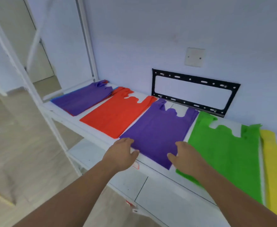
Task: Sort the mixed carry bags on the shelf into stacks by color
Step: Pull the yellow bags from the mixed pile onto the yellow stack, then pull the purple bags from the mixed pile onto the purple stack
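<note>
Resting both hands on purple bag, we keep it flat at middle of white shelf. Left hand on near left corner, fingers loose and apart, pinching nothing. Right hand on near right edge, thumb on fabric, fingers relaxed. Red bag just left, edges meeting. Green bag just right, yellow bag beyond it. Far left we see mixed pile, purple on top, blue and red edges beneath. Black bracket on wall behind.
</note>
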A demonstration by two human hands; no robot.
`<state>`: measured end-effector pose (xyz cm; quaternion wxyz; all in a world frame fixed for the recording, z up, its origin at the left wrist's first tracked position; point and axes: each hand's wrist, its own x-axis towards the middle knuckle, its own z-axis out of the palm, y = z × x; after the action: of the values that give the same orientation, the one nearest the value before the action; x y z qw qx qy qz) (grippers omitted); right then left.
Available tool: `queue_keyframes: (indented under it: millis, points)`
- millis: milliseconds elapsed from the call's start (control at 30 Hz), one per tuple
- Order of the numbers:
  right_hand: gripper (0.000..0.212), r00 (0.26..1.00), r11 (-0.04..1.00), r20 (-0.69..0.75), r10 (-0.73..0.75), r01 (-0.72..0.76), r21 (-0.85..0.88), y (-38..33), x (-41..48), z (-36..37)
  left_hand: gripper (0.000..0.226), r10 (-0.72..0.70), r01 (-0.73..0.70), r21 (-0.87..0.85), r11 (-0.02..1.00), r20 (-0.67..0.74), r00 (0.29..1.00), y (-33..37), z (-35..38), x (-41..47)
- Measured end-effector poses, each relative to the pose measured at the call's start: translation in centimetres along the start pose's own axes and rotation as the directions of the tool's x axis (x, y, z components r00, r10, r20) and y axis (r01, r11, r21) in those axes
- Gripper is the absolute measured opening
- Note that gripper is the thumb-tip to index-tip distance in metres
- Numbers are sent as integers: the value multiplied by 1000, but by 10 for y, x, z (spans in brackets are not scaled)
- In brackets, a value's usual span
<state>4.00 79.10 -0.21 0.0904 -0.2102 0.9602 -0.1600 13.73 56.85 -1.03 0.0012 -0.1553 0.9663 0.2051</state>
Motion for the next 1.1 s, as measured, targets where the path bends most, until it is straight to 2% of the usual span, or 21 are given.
queue_keyframes:
  millis: [133, 200, 400, 633, 833, 967, 1100]
  points:
    - [58, 997, 998, 33, -65, 64, 15, -86, 18, 28, 53, -45, 44, -34, 998, -34, 998, -67, -39, -7]
    - [56, 996, 997, 36, -80, 79, 23, -121, 26, 41, 56, -64, 64, -22, 998, -33, 997, -100, -54, -7]
    - [53, 989, 991, 63, -135, 137, -13, -197, 53, 75, 59, -139, 139, 25, 990, -8, 990, -187, -81, 1]
    - [55, 981, 982, 74, -182, 186, -47, -258, 121, 100, 58, -181, 181, 16, 983, -9, 984, -248, -99, 36]
    - [56, 974, 974, 45, -220, 222, -44, -322, 197, 109, 59, -273, 273, 3, 962, -33, 962, -300, -133, 83]
    - [46, 959, 956, 30, -283, 285, -73, -352, 239, 111, 61, -255, 254, -21, 967, -81, 964, -318, -150, 121]
    - [40, 966, 964, 34, -257, 259, -63, -362, 265, 114, 69, -217, 217, 1, 976, -53, 975, -324, -151, 155]
